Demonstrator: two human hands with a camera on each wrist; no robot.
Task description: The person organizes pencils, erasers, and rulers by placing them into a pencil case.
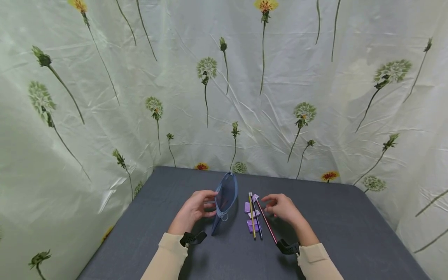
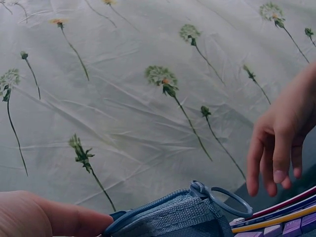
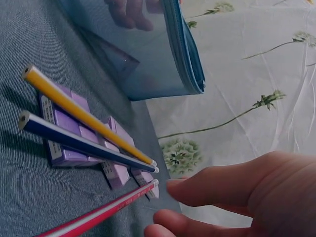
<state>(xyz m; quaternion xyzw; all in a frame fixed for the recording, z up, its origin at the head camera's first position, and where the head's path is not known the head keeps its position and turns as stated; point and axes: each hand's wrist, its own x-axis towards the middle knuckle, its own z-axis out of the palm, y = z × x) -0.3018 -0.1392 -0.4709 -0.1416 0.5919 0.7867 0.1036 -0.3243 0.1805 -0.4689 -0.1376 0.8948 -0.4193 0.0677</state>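
My left hand [image 1: 196, 208] holds a blue see-through zip pouch [image 1: 227, 190] by its near side, the pouch standing on edge with its zipped mouth gaping. A ring pull [image 2: 232, 201] hangs from the zipper. Through the pouch wall something dark and slim shows faintly. Right of the pouch lie a yellow pencil [image 3: 89, 113], a dark blue pencil [image 3: 84, 140] and a red pencil [image 3: 103, 210], propped on several small purple blocks [image 3: 74, 133] with printed white ends. My right hand [image 1: 281, 208] hovers beside the red pencil's far end, fingers loosely bent, holding nothing.
A dark grey cloth covers the table [image 1: 336, 225]. Behind and along the sides hangs a pale curtain [image 1: 182, 77] printed with dandelions. Each wrist wears a black camera mount [image 1: 287, 247] over a cream sleeve [image 1: 318, 260].
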